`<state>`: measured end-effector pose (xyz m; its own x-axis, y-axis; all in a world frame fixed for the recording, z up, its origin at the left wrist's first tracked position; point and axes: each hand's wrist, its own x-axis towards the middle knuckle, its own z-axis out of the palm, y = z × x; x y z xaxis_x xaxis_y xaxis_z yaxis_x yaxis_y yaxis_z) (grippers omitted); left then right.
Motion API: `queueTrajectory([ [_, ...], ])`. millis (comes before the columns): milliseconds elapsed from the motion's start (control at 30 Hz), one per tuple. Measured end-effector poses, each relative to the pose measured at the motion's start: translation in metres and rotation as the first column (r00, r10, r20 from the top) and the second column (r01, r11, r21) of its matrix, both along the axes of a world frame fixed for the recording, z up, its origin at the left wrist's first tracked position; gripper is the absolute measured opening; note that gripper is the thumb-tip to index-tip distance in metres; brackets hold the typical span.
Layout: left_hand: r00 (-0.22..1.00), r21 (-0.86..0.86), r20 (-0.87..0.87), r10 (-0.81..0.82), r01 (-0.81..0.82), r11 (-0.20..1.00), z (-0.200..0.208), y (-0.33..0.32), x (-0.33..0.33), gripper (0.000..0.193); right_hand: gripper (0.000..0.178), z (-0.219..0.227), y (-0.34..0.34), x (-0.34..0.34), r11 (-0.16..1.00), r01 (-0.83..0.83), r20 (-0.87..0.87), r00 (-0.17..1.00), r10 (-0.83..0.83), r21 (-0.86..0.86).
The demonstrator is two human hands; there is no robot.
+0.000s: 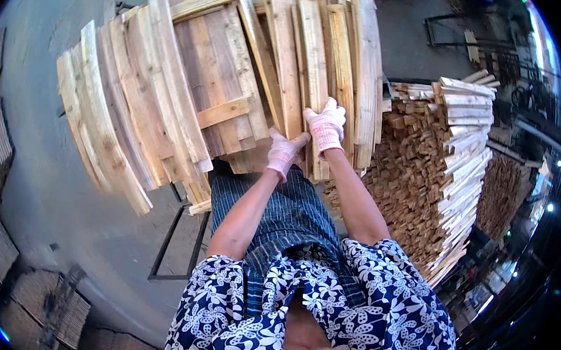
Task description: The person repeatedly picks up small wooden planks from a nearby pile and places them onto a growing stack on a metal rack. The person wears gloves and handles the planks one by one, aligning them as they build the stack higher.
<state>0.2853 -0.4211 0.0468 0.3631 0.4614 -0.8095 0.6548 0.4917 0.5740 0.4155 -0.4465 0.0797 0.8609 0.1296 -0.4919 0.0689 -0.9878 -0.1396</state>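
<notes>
Both my hands wear pale pink-and-white work gloves. My right hand (327,127) is closed over a long, narrow wooden board (313,58), its thumb toward the left edge. Lower down, my left hand (284,151) grips the same board from the left near its close end, thumb reaching across; its other fingers are partly hidden. On either side are more boards of the pile, among them a pale board (284,55) to the left and a knotty one (342,60) to the right. The boards point away from me, and some overlap at a slant.
To the left, loose boards (121,94) fan over the pile's edge. A short crosspiece (223,112) lies across some. A tall stack of cut wood (409,153) stands close on my right. A dark metal frame (177,246) sits on the grey floor (120,248) at lower left.
</notes>
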Motion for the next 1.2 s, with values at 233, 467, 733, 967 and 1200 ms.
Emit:
queueTrajectory([
  [233,0.998,0.165,-0.022,-0.067,0.069,0.984,0.04,-0.01,0.005,0.082,0.084,0.005,-0.029,0.022,0.93,0.112,-0.234,0.972,-0.028,0.351],
  [467,0.941,-0.111,0.325,-0.096,0.139,0.984,0.126,0.008,-0.035,0.08,0.078,0.066,-0.067,0.026,0.514,0.59,-0.734,0.668,0.122,0.623],
  [733,0.793,-0.391,0.532,0.296,-0.08,0.917,0.056,0.043,-0.001,0.101,0.07,-0.002,-0.061,-0.019,0.458,0.614,-0.709,0.703,0.054,0.643],
  [967,0.815,-0.258,0.533,0.227,-0.099,0.961,0.061,0.012,-0.027,0.101,0.076,0.036,-0.078,-0.046,0.357,0.601,-0.655,0.754,0.041,0.715],
  [1200,0.7,-0.147,0.68,0.219,-0.163,0.976,0.133,0.084,-0.099,0.105,0.086,0.095,0.012,-0.084,0.36,0.445,-0.546,0.796,0.262,0.82],
])
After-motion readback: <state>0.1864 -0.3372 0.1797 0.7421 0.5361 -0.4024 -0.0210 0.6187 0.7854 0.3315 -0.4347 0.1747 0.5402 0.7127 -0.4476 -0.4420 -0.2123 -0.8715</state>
